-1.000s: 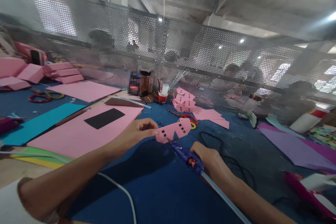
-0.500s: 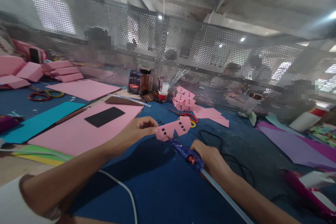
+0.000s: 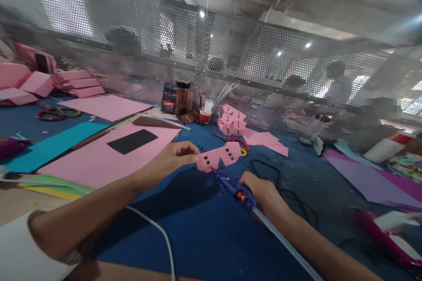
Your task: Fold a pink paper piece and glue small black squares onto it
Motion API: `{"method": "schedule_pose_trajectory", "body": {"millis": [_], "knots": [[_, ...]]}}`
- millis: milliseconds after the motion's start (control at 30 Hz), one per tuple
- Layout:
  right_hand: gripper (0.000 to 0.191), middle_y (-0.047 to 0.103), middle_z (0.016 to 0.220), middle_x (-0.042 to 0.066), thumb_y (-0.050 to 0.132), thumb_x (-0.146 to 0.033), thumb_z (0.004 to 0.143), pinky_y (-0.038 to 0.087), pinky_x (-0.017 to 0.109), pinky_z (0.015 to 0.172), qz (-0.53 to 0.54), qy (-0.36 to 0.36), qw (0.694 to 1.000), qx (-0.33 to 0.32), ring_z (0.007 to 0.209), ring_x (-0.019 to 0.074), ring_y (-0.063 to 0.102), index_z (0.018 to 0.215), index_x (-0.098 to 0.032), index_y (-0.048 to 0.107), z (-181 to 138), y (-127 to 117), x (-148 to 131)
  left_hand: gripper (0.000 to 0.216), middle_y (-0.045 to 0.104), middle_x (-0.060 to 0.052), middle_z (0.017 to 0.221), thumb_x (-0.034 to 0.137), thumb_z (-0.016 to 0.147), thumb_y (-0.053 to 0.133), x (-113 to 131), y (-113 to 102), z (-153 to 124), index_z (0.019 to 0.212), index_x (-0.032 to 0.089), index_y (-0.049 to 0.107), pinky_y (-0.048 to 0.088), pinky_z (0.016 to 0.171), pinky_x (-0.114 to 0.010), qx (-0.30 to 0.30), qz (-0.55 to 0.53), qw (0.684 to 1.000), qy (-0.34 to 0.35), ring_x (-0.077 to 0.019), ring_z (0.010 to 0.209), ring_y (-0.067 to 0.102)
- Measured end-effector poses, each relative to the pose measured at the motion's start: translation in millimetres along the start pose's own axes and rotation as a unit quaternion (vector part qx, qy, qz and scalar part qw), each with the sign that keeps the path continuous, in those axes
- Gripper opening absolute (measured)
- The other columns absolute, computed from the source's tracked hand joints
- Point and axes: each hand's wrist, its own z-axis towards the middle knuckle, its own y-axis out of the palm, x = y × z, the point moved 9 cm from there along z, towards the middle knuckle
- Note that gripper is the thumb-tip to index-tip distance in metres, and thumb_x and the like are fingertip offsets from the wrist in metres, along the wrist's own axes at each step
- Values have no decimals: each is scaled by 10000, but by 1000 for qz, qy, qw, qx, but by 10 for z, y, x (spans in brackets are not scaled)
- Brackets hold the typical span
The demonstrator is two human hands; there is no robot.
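Note:
My left hand (image 3: 183, 154) pinches the left end of a pink paper cutout (image 3: 211, 158), which has small black squares on it and a notch in its lower edge. The cutout is held up above the blue table surface (image 3: 201, 237). Wrapped round a blue glue gun (image 3: 232, 185) is my right hand (image 3: 262, 191); some of its fingers are hidden behind the gun. The nozzle points up and left, at the cutout's lower edge near the black squares on the left. Out of the gun's rear runs a long translucent glue stick (image 3: 286, 243).
Behind the cutout lie scissors (image 3: 242, 144) and similar pink pieces (image 3: 232, 120). A black sheet (image 3: 132, 141) rests on pink paper (image 3: 89, 162) at left. A black cable (image 3: 298, 202) and purple paper (image 3: 365, 178) lie right. A white cable (image 3: 151, 224) crosses the front. Perforated metal (image 3: 250, 61) stands behind.
The view has shifted slightly. Both hands keep their holds, and the glue gun's nozzle stays close to the cutout's lower edge.

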Motion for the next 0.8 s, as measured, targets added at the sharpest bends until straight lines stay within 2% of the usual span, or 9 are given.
{"method": "schedule_pose_trajectory", "body": {"millis": [100,267,633,800], "knots": [[201,517,766,-35,517,-69,714,319,200,554,11,-6,1000,23,615,109,529,837,-221,471,14,-24,14,172,657,-37,801,349,773,615,30,4,6,799,179,621,437,768,-332,5,0,1000,-1,-201,801,608],[132,537,761,-19,557,-148,756,347,193,548,33,-18,997,66,623,115,527,839,-224,487,29,-102,-1,181,657,-39,794,352,765,618,19,14,16,794,174,626,435,808,-360,9,-10,1000,-7,-210,819,610],[163,546,790,-11,560,-135,741,392,204,609,48,-8,997,52,657,125,546,864,-227,506,22,-82,22,135,649,-34,777,304,772,610,10,-2,13,790,172,632,422,780,-343,18,-29,999,-12,-187,781,588],[159,552,809,-10,563,-133,754,392,206,625,58,-3,997,42,671,122,557,878,-221,520,37,-49,20,171,656,-42,805,337,765,636,-79,-47,29,808,172,652,427,803,-343,24,-58,998,-26,-187,813,587]]}}
